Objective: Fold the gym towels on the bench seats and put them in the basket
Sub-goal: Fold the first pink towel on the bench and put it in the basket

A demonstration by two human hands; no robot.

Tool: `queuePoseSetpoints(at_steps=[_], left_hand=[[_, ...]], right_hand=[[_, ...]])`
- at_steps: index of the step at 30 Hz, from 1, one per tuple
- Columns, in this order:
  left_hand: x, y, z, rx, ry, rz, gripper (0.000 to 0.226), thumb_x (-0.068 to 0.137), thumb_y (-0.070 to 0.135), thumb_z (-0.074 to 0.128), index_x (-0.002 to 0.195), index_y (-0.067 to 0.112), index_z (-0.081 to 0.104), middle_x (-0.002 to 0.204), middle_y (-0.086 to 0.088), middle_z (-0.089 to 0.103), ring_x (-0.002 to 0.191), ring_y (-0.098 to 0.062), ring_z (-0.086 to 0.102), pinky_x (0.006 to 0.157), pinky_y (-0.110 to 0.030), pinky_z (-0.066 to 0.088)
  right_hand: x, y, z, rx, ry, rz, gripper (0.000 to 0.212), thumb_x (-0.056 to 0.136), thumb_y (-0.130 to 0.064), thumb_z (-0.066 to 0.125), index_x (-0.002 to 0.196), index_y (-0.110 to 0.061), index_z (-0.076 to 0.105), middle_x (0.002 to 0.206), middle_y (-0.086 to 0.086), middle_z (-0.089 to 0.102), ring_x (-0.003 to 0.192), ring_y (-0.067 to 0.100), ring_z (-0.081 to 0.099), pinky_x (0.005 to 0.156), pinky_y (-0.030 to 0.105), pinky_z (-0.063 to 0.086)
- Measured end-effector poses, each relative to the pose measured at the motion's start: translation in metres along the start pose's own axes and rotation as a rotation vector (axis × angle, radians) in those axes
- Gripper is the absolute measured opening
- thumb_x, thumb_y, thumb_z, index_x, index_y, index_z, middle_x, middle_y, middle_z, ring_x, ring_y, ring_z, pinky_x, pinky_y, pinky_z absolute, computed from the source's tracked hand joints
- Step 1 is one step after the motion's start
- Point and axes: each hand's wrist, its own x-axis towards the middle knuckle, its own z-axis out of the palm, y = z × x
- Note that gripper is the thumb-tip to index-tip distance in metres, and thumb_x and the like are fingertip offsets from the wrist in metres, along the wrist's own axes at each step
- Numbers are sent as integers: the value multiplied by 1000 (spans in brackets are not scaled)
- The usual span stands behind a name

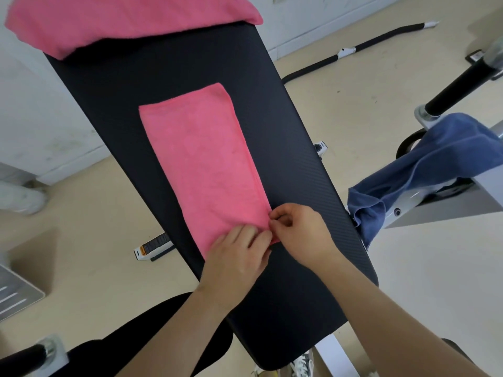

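Note:
A pink towel [201,156] lies folded into a long strip on the black padded bench [272,118]. My left hand [239,257] rests on the strip's near end, its fingers at the near right corner. My right hand [296,227] pinches that same corner at the towel's right edge. A second pink towel [122,20] is draped over the far end of the bench. A blue towel [424,170] hangs crumpled over a grey machine frame to the right. No basket is in view.
A black padded bar [460,85] and metal frame [449,202] stand to the right of the bench. A black cable [362,47] lies on the beige floor behind. A white shoe [19,197] is at the left edge, a grey step [13,292] below it.

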Motion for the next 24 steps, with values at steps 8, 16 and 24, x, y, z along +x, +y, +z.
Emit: queuePoseSetpoints(at_steps=[8,16,24], left_hand=[[-43,-29,-5,285,-37,-41,51,72,13,69,121,17,59,92,-5,55,75,-25,53,58,-38,42],[-44,-23,-6,223,-124,20,72,55,15,77,124,13,55,78,-2,60,67,-23,58,63,-35,50],[-50,-6,-9,189,-151,16,53,63,26,72,113,12,62,88,-2,58,77,-21,54,68,-36,49]], right_hand=[[-9,12,22,-426,182,-439,30,81,4,56,103,-17,55,90,4,52,45,27,51,40,39,49],[-15,14,18,-255,123,-216,23,79,-7,55,94,-22,62,84,-8,50,64,13,51,60,30,47],[-44,35,34,-698,47,-816,42,81,-14,49,122,-13,58,122,6,56,107,25,56,84,36,52]])
